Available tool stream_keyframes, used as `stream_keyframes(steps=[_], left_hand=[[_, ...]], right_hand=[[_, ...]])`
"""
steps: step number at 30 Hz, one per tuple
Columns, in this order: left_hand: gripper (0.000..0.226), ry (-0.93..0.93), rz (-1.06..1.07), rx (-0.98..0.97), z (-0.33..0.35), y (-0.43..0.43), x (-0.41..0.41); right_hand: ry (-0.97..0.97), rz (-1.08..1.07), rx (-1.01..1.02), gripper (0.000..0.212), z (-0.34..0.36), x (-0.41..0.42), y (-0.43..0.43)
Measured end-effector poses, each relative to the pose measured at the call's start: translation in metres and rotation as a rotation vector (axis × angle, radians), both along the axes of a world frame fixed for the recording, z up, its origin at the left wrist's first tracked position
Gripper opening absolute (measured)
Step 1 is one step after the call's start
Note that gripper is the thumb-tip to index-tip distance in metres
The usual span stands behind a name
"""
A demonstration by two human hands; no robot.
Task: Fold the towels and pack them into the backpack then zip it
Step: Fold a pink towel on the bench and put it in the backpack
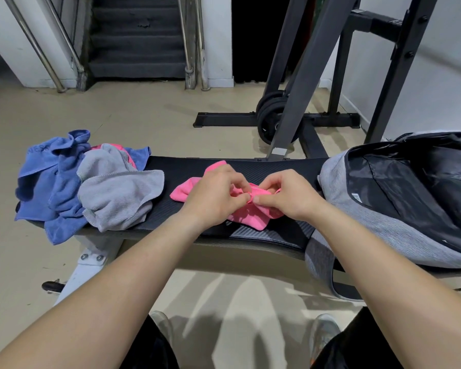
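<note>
**Pink towel in hand, first fold under way**

Both forearms reach in over the near edge of the desk (171,166). The left hand (218,195) and right hand (288,195) meet at the middle of the padded top, each pinching the same bunched edge of the pink towel (250,218) between thumb and fingertips. The towel lies crumpled on the pad beneath them.

It looks light, soft and limp, so it will sag wherever it is not held. It is best taken by two corners and drawn flat before folding.

To the left, a grey towel (117,193) sits heaped over a blue towel (45,187) that hangs off the desk's end, with a strip of another pink cloth showing between them. None of these is folded yet.

To the right the backpack (362,209) lies unzipped, its dark lining showing. Whether anything is packed inside cannot be told.

Beyond stand a weight rack (304,75) and stairs (136,35).
</note>
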State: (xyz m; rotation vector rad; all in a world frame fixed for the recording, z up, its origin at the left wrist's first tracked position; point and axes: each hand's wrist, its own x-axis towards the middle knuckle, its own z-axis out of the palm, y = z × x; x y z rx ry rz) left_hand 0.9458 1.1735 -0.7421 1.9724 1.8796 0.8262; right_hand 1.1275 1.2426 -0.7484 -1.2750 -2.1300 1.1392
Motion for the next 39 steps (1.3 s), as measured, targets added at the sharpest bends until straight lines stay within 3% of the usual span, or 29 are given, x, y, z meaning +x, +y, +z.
stream_keyframes(steps=[3,7,12,21,31,39], left_hand=[[0.007,0.023,-0.009,0.009,0.000,0.000,0.002],[0.008,-0.029,-0.017,-0.003,-0.003,0.001,0.003],[0.013,-0.038,-0.006,-0.016,-0.005,0.003,0.002],[0.025,-0.006,0.011,0.002,-0.005,0.003,0.006],[0.031,0.085,0.104,0.007,-0.002,0.003,0.007],[0.023,0.087,0.043,0.020,-0.003,0.002,0.006]], right_hand=[[0.009,-0.060,0.011,0.019,0.002,0.001,0.001],[0.017,0.029,-0.010,0.010,0.004,0.004,-0.002],[0.124,0.057,-0.104,0.015,0.010,0.008,-0.008],[0.095,0.063,-0.099,0.029,0.015,0.010,-0.012],[0.051,0.022,0.015,0.008,0.016,0.004,-0.014],[-0.117,0.082,0.147,0.003,0.015,0.006,-0.011]])
